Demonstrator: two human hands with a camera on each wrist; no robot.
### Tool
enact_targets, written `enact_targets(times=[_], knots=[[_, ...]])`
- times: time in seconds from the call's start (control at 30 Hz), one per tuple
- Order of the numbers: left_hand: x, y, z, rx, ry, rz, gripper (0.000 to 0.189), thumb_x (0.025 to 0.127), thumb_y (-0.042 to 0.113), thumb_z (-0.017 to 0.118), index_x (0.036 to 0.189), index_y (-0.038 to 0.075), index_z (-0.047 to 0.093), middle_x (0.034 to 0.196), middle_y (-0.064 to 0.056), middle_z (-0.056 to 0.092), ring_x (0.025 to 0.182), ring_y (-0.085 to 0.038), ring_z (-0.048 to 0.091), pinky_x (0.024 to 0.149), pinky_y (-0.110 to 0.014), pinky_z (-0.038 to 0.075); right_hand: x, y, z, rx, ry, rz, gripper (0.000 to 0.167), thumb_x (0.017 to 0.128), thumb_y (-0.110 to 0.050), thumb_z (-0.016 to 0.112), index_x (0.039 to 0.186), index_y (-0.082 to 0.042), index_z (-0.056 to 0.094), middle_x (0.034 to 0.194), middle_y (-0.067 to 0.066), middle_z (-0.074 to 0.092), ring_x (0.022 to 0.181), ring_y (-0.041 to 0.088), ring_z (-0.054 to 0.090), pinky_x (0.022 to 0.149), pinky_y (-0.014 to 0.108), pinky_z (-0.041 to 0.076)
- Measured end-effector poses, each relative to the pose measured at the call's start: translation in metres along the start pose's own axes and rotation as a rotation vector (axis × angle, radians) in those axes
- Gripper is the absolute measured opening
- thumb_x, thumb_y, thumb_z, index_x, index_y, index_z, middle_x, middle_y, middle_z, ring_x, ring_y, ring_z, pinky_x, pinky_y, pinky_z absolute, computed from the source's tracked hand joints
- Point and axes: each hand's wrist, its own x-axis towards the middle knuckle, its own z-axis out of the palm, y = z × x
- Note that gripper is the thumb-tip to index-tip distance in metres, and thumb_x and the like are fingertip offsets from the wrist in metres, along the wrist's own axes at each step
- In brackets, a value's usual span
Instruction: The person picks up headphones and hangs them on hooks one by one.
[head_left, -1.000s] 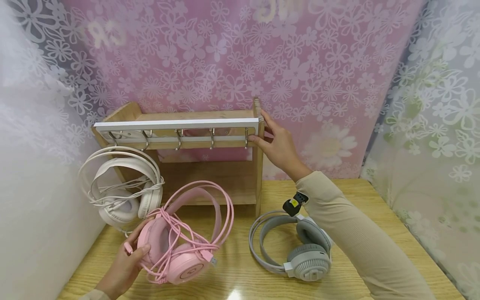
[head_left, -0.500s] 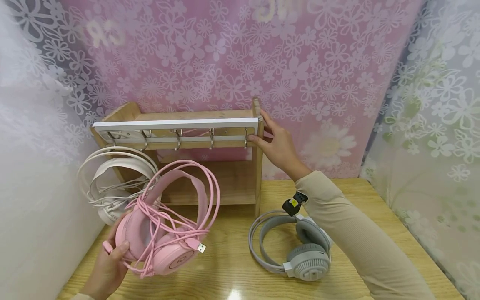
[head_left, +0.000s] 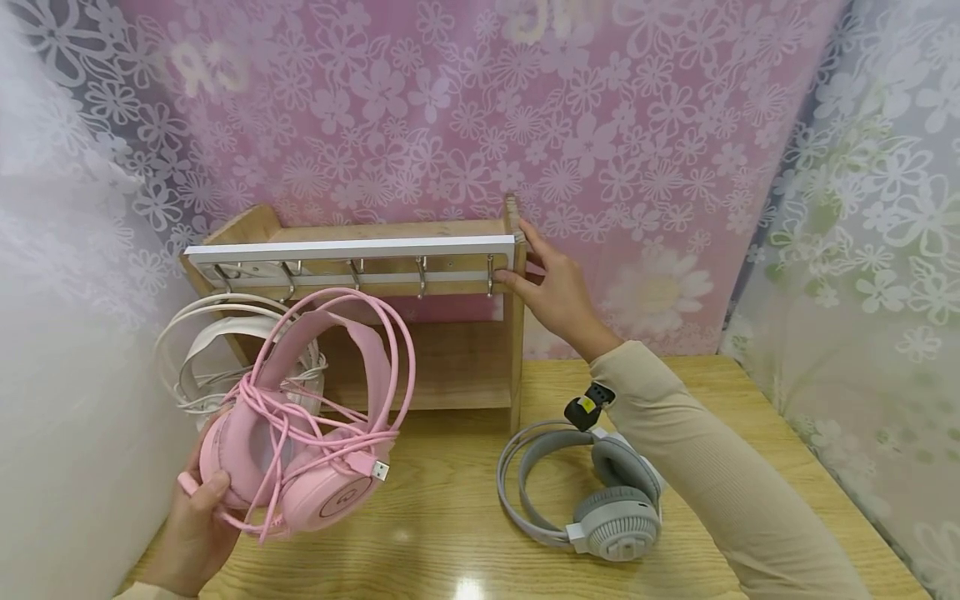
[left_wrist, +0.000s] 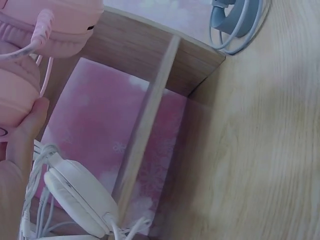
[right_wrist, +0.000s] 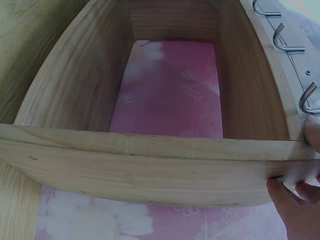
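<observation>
My left hand (head_left: pixel 191 521) holds pink headphones (head_left: pixel 318 500) by one ear cup, thumb in front, with their cord wound round the cups and band. They are raised before the wooden shelf (head_left: pixel 420 362) and partly cover white headphones (head_left: pixel 232 331). The white pair hangs at the rail's left end; one of its cups (left_wrist: pixel 82 192) shows in the left wrist view. My right hand (head_left: pixel 558 292) grips the shelf's right side panel (right_wrist: pixel 150 172), its thumb beside the last hook (head_left: pixel 491 277) and its fingers on the outer face.
Grey headphones (head_left: pixel 618 525) lie on the wood-grain table (head_left: pixel 442 525), beneath my right forearm. A white rail (head_left: pixel 360 247) with several metal hooks runs along the shelf's top front. A pink flowered sheet (head_left: pixel 450 108) stands behind, and a white wall (head_left: pixel 75 375) closes the left side.
My left hand has carried the pink headphones left and upward, so they now overlap the white pair in the head view. The right hand keeps its place on the shelf.
</observation>
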Motion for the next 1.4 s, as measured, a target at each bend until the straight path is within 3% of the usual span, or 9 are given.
enact_targets(times=[0.17, 0.4, 0.47, 0.83, 1.17, 1.4], knots=[[0.008, 0.002, 0.012, 0.138, 0.152, 0.000, 0.055, 0.100, -0.001, 0.042, 0.152, 0.018, 0.045, 0.153, 0.002, 0.043, 0.127, -0.011, 0.052, 0.104, -0.024, 0.048, 0.001, 0.002, 0.000, -0.002, 0.001, -0.004, 0.077, 0.094, -0.013, 0.074, 0.159, -0.006, 0.032, 0.145, 0.021, 0.053, 0.132, 0.037, 0.054, 0.102, 0.044, 0.051], [0.013, -0.007, 0.002, -0.074, 0.056, 0.077, 0.061, 0.099, -0.013, 0.034, 0.155, 0.011, 0.040, 0.154, -0.005, 0.044, 0.130, -0.017, 0.053, 0.106, -0.030, 0.048, 0.000, 0.003, 0.000, -0.030, -0.004, 0.002, 0.077, 0.095, -0.017, 0.074, 0.159, -0.008, 0.032, 0.146, 0.020, 0.053, 0.131, 0.036, 0.055, 0.099, 0.044, 0.053], [0.013, -0.010, 0.000, -0.087, 0.058, 0.091, 0.061, 0.099, -0.013, 0.035, 0.155, 0.010, 0.040, 0.154, -0.005, 0.044, 0.130, -0.018, 0.053, 0.106, -0.030, 0.048, 0.000, 0.003, 0.000, -0.025, -0.004, 0.002, 0.078, 0.095, -0.017, 0.074, 0.159, -0.008, 0.031, 0.145, 0.021, 0.054, 0.130, 0.037, 0.055, 0.099, 0.045, 0.053], [0.013, -0.018, 0.008, -0.004, 0.142, 0.125, 0.067, 0.094, -0.020, 0.036, 0.154, 0.010, 0.042, 0.146, -0.009, 0.046, 0.125, -0.017, 0.056, 0.102, -0.029, 0.051, 0.000, 0.001, 0.001, 0.009, 0.005, -0.003, 0.077, 0.094, -0.014, 0.074, 0.158, -0.007, 0.033, 0.144, 0.021, 0.055, 0.129, 0.037, 0.056, 0.100, 0.046, 0.053], [0.011, -0.024, 0.019, 0.078, 0.237, 0.172, 0.069, 0.089, -0.025, 0.040, 0.153, 0.003, 0.040, 0.144, -0.014, 0.046, 0.124, -0.021, 0.056, 0.099, -0.031, 0.053, 0.000, 0.003, 0.002, 0.004, 0.005, -0.010, 0.077, 0.094, -0.013, 0.074, 0.159, -0.007, 0.032, 0.144, 0.022, 0.054, 0.130, 0.039, 0.055, 0.101, 0.048, 0.051], [0.007, -0.028, 0.026, 0.187, 0.329, 0.148, 0.075, 0.085, -0.029, 0.039, 0.153, 0.003, 0.039, 0.141, -0.012, 0.048, 0.119, -0.018, 0.058, 0.093, -0.027, 0.055, 0.000, 0.002, 0.002, 0.011, 0.003, -0.010, 0.078, 0.094, -0.013, 0.074, 0.159, -0.007, 0.032, 0.144, 0.022, 0.054, 0.130, 0.040, 0.055, 0.102, 0.049, 0.051]])
